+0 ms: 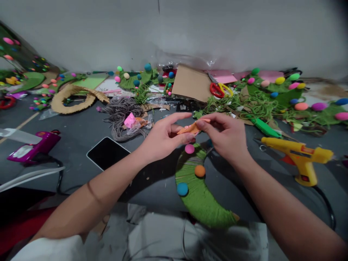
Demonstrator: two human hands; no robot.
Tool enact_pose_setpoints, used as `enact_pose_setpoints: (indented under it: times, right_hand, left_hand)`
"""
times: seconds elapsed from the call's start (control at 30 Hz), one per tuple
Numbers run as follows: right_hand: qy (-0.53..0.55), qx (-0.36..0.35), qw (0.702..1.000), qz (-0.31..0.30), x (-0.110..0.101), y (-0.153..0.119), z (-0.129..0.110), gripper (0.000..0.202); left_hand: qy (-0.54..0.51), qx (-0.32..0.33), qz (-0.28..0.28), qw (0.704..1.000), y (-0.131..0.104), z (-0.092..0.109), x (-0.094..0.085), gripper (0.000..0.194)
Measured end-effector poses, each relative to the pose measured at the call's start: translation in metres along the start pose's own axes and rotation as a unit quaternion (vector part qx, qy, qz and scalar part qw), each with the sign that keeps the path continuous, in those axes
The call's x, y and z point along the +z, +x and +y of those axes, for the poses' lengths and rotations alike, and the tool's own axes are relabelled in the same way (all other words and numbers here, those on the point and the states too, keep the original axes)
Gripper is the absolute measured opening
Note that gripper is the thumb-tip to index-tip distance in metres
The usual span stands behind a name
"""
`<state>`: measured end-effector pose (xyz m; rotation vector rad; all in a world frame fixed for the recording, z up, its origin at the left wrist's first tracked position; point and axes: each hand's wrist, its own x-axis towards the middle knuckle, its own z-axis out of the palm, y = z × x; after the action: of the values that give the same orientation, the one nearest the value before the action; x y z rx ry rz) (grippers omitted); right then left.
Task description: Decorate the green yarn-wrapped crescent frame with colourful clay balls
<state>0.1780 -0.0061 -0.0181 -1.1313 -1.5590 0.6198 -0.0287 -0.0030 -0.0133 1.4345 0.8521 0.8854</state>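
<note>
Between the fingertips of my left hand (165,136) and my right hand (227,136) is a small, soft-looking orange piece (191,127); whether it is felt or paper I cannot tell. Both hands pinch it, one from each side. Just below them a curved form wrapped in green yarn (195,203) lies on the dark table, its lower end reaching past the front edge. Pink (189,148), orange (200,171) and blue (182,189) balls sit on its upper part. My fingers partly hide its top end.
A yellow glue gun (301,156) lies at right, a purple one (35,146) at left. A phone (107,153) is beside my left forearm. Grey yarn (119,117), a tan ring (72,99), cardboard (192,82), red-and-yellow scissors (219,90) and green yarn scraps (258,105) line the back.
</note>
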Motion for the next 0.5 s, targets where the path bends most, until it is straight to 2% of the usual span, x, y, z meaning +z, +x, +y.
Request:
enact_pose_setpoints:
  times: [0.07,0.13,0.23,0.33,0.4,0.5]
  right_hand:
    - [0.009,0.012,0.999,0.045,-0.008,0.005,0.004,0.010]
    - [0.030,0.017,0.998,0.047,-0.012,0.007,0.005,0.021]
    - [0.054,0.017,0.997,-0.043,-0.003,0.000,-0.002,0.042]
    - [0.041,0.023,0.993,-0.111,0.011,-0.009,-0.011,0.031]
    - [0.049,0.045,0.992,-0.110,0.014,-0.011,-0.013,0.021]
    - [0.057,0.055,0.995,-0.053,0.004,-0.005,-0.007,0.014]
  left_hand:
    - [-0.009,-0.001,-0.003,1.000,0.000,0.001,0.000,0.073]
    - [-0.026,-0.005,-0.019,0.999,0.000,0.003,0.001,0.081]
    - [-0.057,-0.022,-0.046,0.997,-0.001,0.002,0.004,0.100]
    - [-0.055,-0.030,-0.060,0.996,-0.002,0.000,0.005,0.122]
    - [-0.041,-0.021,-0.066,0.997,-0.002,-0.002,0.003,0.120]
    - [-0.030,-0.001,-0.045,0.999,-0.001,0.001,0.000,0.100]
